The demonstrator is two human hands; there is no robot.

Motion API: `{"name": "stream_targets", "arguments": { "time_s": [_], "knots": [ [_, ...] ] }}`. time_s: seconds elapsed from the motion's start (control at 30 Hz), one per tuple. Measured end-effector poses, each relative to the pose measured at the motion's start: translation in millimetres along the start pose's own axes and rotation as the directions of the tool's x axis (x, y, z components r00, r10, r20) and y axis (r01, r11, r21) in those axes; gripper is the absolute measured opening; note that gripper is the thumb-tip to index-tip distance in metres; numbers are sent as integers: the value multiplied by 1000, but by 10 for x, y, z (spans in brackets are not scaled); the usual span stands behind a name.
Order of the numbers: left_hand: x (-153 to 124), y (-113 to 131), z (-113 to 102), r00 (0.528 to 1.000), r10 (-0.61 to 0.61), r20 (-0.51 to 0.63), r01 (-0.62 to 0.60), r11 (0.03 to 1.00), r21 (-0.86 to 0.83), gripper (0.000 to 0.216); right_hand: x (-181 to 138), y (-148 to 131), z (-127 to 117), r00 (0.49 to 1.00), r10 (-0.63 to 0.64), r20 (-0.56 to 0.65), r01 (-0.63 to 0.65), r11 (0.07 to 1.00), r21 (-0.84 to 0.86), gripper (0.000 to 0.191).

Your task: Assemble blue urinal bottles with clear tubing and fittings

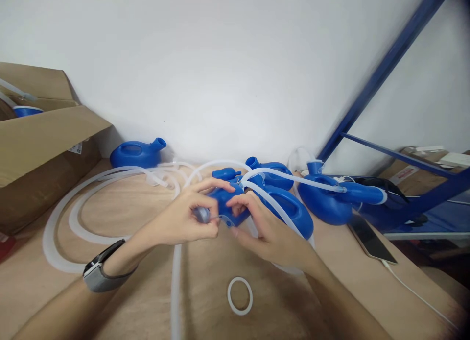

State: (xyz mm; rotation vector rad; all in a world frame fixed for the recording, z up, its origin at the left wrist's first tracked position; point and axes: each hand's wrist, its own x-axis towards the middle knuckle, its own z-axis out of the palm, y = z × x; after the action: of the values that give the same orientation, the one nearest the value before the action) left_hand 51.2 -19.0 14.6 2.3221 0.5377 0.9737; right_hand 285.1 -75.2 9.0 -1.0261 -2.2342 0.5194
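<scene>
In front of me, my left hand point(193, 210) pinches a small translucent cap point(201, 214) between thumb and fingers. A clear strap point(226, 220) with a holed end runs from the cap toward my other hand. My right hand point(266, 227) is beside the strap end, its thumb and index finger apart and curved; whether a fingertip touches the strap is unclear. Directly behind both hands lies a blue plastic bottle point(222, 198), partly hidden by them. Another blue handled bottle point(290, 210) lies behind my right hand, with clear tubing point(273, 203) across it.
Coiled tubing point(55, 254) spreads over the table's left side, beside a cardboard box point(47, 183). A white ring point(240, 296) lies near the front. More blue bottles point(134, 155) stand along the wall. To the right are a plugged-in phone point(372, 239) and a blue metal frame point(382, 75).
</scene>
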Motion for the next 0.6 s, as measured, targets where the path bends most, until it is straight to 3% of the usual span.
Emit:
{"name": "stream_targets", "arguments": {
  "time_s": [0.17, 0.37, 0.6],
  "knots": [
    [-18, 0, 25, 999, 27, -22, -26, 999, 47, 17, 28, 50, 45, 996, -79, -45, 76, 995, -72, 41],
    [-26, 25, 61, 996, 77, -51, -72, 992, 103, 17, 73, 137, 66, 951, -309, -16, 296, 923, -248, 37],
    [-26, -5, 83, 996, 57, -66, -50, 994, 98, 17, 80, 211, 100, 923, -386, -3, 362, 868, -340, 40]
  ]
}}
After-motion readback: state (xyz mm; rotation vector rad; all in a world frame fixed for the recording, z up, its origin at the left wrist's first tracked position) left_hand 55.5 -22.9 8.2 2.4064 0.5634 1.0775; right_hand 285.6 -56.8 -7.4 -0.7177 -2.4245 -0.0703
